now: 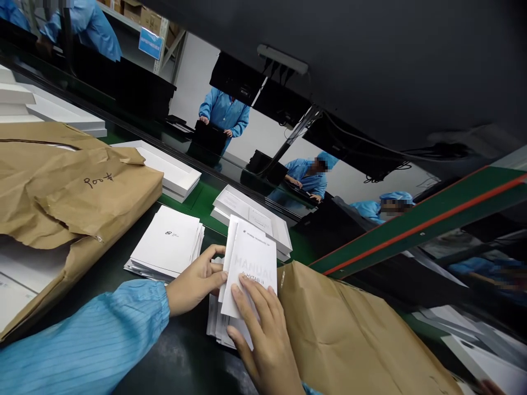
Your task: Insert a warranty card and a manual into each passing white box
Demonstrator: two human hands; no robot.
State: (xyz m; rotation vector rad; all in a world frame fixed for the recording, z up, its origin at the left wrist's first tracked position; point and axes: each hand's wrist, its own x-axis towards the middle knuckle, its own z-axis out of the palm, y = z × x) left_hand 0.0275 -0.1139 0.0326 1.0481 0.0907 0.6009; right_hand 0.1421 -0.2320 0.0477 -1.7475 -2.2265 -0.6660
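My left hand (192,286) pinches white rectangular paper booklets (256,249) | my right hand (267,332) lies outspread on them | brown paper bag (349,329) beside it

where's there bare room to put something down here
Largest bare patch: dark tabletop between the left sleeve, right hand and lower booklet pile. A narrower dark wedge separates the left paper bag from the white stack. Crowded: around the left hand, held booklets and right paper bag.
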